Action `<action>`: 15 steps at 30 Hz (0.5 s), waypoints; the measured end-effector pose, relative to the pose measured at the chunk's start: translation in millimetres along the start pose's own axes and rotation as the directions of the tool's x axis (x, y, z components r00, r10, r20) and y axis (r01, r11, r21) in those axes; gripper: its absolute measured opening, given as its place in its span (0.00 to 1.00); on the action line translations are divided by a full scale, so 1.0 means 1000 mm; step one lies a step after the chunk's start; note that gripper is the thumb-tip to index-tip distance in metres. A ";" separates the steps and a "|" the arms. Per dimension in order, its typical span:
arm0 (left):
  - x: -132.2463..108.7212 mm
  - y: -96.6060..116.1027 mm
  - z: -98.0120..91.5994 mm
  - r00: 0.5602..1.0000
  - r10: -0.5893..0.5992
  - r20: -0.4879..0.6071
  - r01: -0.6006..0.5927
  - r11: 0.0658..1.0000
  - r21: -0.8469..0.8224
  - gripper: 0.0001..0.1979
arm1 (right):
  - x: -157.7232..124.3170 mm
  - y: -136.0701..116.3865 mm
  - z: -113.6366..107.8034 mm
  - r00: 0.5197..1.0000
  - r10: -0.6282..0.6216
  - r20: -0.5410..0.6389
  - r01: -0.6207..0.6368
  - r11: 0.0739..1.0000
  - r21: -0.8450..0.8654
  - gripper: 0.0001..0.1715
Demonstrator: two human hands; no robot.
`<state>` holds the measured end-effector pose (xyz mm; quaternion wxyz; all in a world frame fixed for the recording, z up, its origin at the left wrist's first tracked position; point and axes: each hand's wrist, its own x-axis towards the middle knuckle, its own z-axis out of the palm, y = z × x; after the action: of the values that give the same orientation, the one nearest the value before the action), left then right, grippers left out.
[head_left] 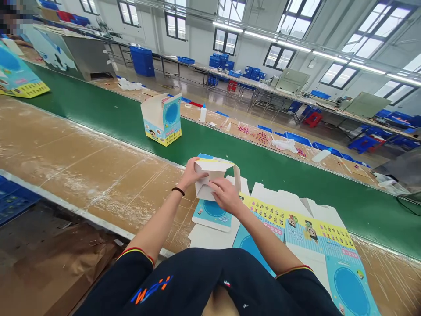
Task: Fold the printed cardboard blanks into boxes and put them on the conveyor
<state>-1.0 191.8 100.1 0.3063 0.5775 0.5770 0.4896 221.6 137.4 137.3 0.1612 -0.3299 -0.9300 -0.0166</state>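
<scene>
A half-folded printed carton [213, 172] stands on the cardboard-covered bench in front of me, its white inside facing me. My left hand [192, 173] grips its left side, thumb over the top edge. My right hand [225, 195] presses on its lower front flap, fingers curled against the card. Under and to the right of it lies a pile of flat printed carton blanks [305, 228] in blue and yellow.
A folded carton [162, 118] stands on the green conveyor belt [98, 105] beyond the bench. Another printed carton [16, 77] sits at far left. A white glue bottle [203, 114] and small parts lie on the far bench. Blue crates [142, 60] stand further back.
</scene>
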 end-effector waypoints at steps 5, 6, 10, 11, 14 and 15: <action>0.011 0.004 0.014 0.999 -0.036 -0.008 0.035 0.999 -0.036 0.37 | -0.028 0.037 -0.006 0.671 0.612 -0.419 -0.546 0.790 0.279 0.42; 0.013 0.006 0.018 0.999 -0.051 -0.008 0.050 0.998 -0.050 0.37 | -0.025 0.044 -0.006 0.618 0.725 -0.304 -0.636 0.688 0.348 0.41; 0.027 0.026 0.017 0.998 -0.056 0.014 0.056 0.998 -0.042 0.43 | 0.000 0.061 -0.016 0.576 0.818 -0.004 -0.730 0.517 0.447 0.18; 0.032 0.035 0.010 0.999 -0.037 0.012 0.037 0.999 -0.021 0.44 | 0.007 0.062 -0.024 0.573 0.819 -0.028 -0.725 0.523 0.448 0.13; 0.047 0.075 -0.031 0.997 0.071 0.040 -0.073 0.996 0.043 0.45 | 0.020 0.058 -0.063 0.572 0.814 -0.100 -0.666 0.532 0.523 0.14; 0.049 0.092 -0.049 0.990 0.123 0.073 -0.127 0.990 0.058 0.45 | 0.022 0.054 -0.080 0.585 0.806 -0.096 -0.616 0.517 0.594 0.16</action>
<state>-18.9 215.7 211.6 0.2767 0.6385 0.5437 0.4691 261.9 181.7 215.4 0.4002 -0.6242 -0.6290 0.2338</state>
